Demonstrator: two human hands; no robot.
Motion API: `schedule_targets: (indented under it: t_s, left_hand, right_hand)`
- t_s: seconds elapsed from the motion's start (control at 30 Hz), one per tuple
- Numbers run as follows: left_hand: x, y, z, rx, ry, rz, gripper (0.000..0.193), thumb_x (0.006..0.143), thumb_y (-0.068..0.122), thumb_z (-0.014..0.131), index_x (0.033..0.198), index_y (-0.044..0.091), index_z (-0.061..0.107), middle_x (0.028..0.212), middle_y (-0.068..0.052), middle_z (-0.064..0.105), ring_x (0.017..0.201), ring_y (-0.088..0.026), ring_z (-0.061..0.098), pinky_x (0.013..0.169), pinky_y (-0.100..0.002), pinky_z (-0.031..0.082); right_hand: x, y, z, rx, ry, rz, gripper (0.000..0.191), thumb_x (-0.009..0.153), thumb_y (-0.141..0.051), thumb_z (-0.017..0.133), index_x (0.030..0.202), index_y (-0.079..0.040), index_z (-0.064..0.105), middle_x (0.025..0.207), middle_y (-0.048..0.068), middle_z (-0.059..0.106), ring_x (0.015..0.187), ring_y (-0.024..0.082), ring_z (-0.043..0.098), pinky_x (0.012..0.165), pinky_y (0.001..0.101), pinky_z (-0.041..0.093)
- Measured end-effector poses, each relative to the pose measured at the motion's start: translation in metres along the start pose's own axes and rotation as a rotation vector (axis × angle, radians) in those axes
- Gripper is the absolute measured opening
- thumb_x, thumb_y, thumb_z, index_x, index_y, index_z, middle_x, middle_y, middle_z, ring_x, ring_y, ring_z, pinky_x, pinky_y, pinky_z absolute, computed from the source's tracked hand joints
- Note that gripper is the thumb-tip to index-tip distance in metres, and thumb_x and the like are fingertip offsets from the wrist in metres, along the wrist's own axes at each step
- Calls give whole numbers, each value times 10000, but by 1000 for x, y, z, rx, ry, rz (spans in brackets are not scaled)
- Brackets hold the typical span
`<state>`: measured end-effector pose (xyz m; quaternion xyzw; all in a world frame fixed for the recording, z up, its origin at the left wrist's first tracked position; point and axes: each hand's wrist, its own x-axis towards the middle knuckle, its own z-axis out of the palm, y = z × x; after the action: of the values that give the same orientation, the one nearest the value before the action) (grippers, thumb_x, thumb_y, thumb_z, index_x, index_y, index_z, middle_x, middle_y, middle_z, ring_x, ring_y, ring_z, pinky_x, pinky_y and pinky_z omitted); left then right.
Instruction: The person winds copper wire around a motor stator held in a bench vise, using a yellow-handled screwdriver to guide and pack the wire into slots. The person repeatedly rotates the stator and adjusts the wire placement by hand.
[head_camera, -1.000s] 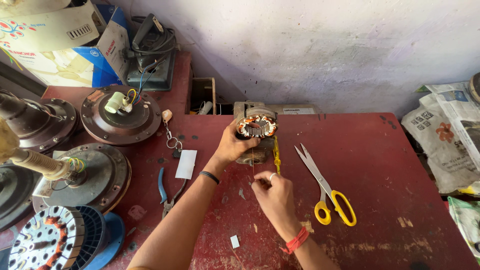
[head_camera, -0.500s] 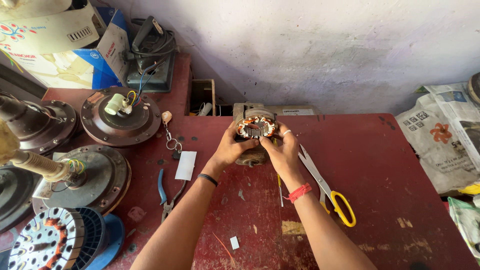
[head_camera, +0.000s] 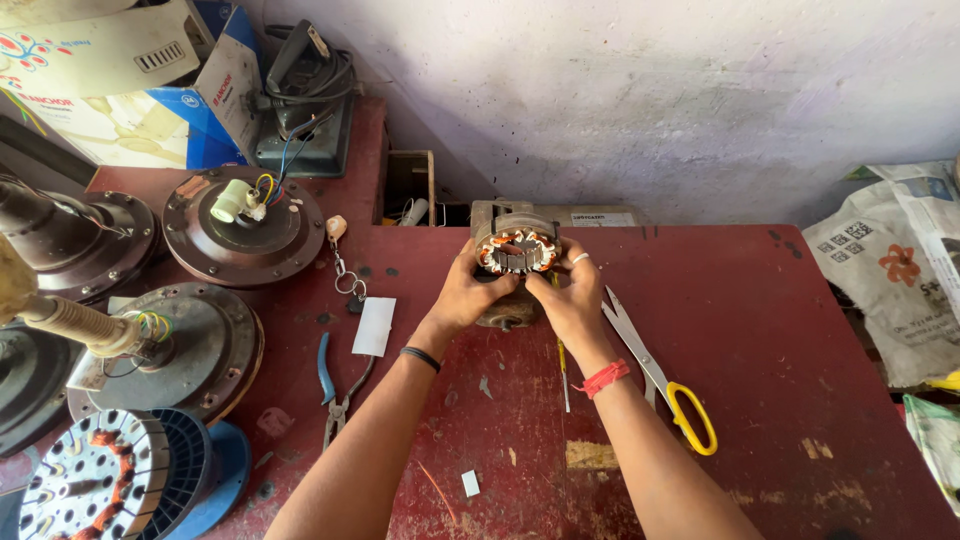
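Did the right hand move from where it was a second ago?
Yes. The right hand went up the red table, away from the person, past the scissors, and now grips the stator opposite the left hand.

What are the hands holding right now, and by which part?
Both the left hand and right hand grip the small motor stator by its outer sides, left and right, above the red table.

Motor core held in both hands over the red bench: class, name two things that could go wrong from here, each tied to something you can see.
1. The motor core is held up by the left hand and right hand; if either grip slips, it may drop and damage its copper coils.
2. The scissors lie close beside the right forearm, so a sideways move could catch their blades.
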<state>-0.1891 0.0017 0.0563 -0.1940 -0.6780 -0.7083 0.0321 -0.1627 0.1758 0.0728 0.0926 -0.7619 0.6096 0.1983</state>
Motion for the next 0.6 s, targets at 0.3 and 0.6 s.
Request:
schedule_targets:
  t_s: [0.3,0.6]
  left_hand:
    - [4,-3,2,-33,7,39,401,762,83,786,1143,29,674,1234,-76,611,1173,-211,638,1036,-358,525]
    - [2,-8,1,-28,5,27,391,779,103,776,1147,25,671,1236,-79,602,1178,-233,629,1046,-374,518]
  right_hand:
    - [6,13,-1,-74,-9,-70,538,760,-67,793,1256,2,596,1152,120,727,1091,184,683,984,344,541]
    - [-11,-6,-9,-89,-29,-223,512,816,-22,792,1283,6,583,1130,110,732,1103,187,678,960,342,526]
